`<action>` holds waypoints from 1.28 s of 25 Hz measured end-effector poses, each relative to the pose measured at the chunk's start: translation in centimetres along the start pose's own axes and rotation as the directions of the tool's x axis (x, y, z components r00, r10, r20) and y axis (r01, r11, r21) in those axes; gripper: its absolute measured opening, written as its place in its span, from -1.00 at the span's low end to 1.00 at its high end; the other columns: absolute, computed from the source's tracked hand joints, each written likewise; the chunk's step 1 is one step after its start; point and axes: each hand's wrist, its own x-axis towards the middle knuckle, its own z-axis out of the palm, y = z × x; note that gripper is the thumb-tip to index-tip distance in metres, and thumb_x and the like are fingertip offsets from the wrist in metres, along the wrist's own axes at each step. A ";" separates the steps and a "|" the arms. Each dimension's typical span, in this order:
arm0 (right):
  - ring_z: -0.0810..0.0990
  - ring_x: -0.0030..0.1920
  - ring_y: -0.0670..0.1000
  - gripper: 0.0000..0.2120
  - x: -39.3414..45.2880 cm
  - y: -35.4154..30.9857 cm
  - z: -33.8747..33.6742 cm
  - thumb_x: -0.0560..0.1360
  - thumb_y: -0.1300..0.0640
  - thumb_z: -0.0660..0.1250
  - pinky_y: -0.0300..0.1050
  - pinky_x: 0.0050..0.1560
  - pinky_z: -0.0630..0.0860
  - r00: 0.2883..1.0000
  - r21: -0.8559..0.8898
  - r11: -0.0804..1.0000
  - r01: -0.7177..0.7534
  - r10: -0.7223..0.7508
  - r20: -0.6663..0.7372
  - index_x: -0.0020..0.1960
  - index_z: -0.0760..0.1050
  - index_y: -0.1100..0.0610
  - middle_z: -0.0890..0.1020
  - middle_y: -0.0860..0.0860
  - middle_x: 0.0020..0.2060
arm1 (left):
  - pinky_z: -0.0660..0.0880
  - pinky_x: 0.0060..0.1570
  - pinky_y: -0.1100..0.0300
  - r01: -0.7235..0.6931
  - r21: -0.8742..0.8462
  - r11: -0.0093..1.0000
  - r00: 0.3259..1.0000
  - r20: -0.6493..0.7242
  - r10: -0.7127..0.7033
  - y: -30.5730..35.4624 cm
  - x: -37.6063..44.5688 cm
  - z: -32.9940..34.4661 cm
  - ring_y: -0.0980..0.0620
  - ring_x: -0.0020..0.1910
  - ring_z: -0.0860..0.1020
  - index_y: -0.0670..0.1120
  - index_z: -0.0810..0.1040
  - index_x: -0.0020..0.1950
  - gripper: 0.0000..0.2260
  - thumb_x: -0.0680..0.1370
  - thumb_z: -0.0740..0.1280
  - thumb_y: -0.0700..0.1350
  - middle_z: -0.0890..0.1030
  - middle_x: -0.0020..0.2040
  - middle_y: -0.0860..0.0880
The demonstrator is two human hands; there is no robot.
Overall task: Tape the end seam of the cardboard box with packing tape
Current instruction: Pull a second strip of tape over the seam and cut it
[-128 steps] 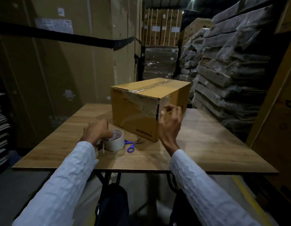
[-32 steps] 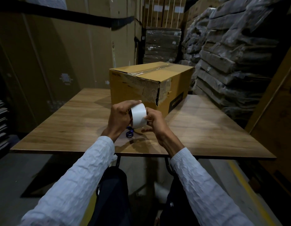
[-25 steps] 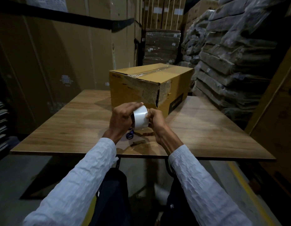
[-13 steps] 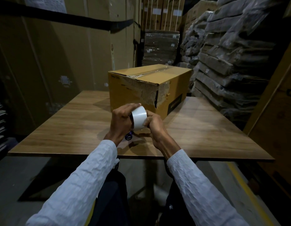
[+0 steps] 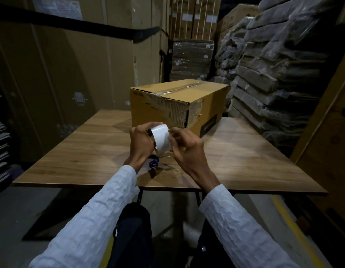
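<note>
A brown cardboard box [image 5: 160,111] stands on the wooden table [image 5: 86,151], one corner toward me. Clear tape runs along its top seam, and torn tape and ripped paper cover the near end face. My left hand [image 5: 141,144] grips a white roll of packing tape [image 5: 161,139] above the table, in front of the box. My right hand [image 5: 184,145] pinches at the roll's upper right edge with thumb and fingertips. Whether a tape end is lifted cannot be told.
Blue-handled scissors [image 5: 154,163] lie on the table under my hands. Tall cardboard cartons [image 5: 71,74] stand behind the table at left. Wrapped flat packs [image 5: 274,70] are stacked at right, and a strapped pallet stack [image 5: 193,59] stands behind.
Five seconds ago the roll lay on the table under my left hand and my right hand touched the box. Since then both hands lifted the roll; my right fingers shifted to its upper edge.
</note>
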 end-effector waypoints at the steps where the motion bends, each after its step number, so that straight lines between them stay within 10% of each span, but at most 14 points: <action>1: 0.66 -0.02 0.05 -0.79 0.6 0.1 -0.3 0.58 0.23 0.40 -0.10 -0.05 0.67 0.999 -0.012 1.000 0.006 -0.006 0.032 0.20 0.60 0.26 0.66 0.17 0.05 | 0.51 -0.12 0.50 -0.004 -0.001 1.000 1.000 0.008 0.004 0.0 0.0 0.0 0.14 -0.03 0.66 -0.12 0.75 0.10 -0.72 0.41 0.58 -0.29 0.74 0.01 -0.02; 12: 0.44 -0.16 -0.04 -0.86 3.0 0.4 -1.2 0.68 0.07 0.18 -0.16 -0.22 0.33 0.898 -0.291 0.951 0.108 0.032 0.438 0.13 0.43 0.12 0.49 0.01 -0.02 | 0.56 -0.05 0.22 0.037 0.024 0.999 0.997 0.074 -0.038 0.1 -0.4 -0.1 0.00 -0.01 0.70 -0.19 0.76 0.05 -0.76 0.41 0.53 -0.34 0.76 -0.02 -0.11; 23: 0.42 -0.07 -0.04 -0.90 4.3 0.9 -1.4 0.67 0.12 0.23 -0.21 -0.10 0.38 0.843 -0.161 0.984 -0.076 0.150 0.516 0.09 0.37 0.16 0.32 0.02 0.10 | 0.55 -0.07 0.26 0.098 0.119 0.988 0.983 0.146 -0.115 -0.3 0.2 0.7 0.03 -0.01 0.67 -0.12 0.75 0.08 -0.77 0.45 0.52 -0.28 0.75 0.01 -0.07; 26: 0.41 -0.07 -0.04 -0.94 4.2 0.8 -1.0 0.63 0.26 0.25 -0.29 -0.12 0.33 0.894 -0.108 0.991 -0.076 0.116 0.432 0.06 0.37 0.18 0.33 0.03 0.07 | 0.40 -0.20 0.56 0.115 0.112 0.987 0.982 0.136 -0.130 -0.3 -0.1 1.0 0.11 -0.10 0.64 -0.11 0.76 0.05 -0.78 0.43 0.52 -0.29 0.74 -0.06 -0.01; 32: 0.52 -0.04 0.08 -0.82 3.3 1.2 -0.4 0.56 0.38 0.31 -0.04 -0.06 0.54 0.951 -0.102 0.995 -0.002 0.033 0.307 0.13 0.41 0.26 0.52 0.17 0.03 | 0.40 -0.32 0.53 0.143 0.090 0.986 0.977 0.144 -0.154 0.1 -0.3 1.1 0.14 -0.18 0.64 -0.08 0.76 0.01 -0.80 0.43 0.50 -0.29 0.73 -0.14 0.02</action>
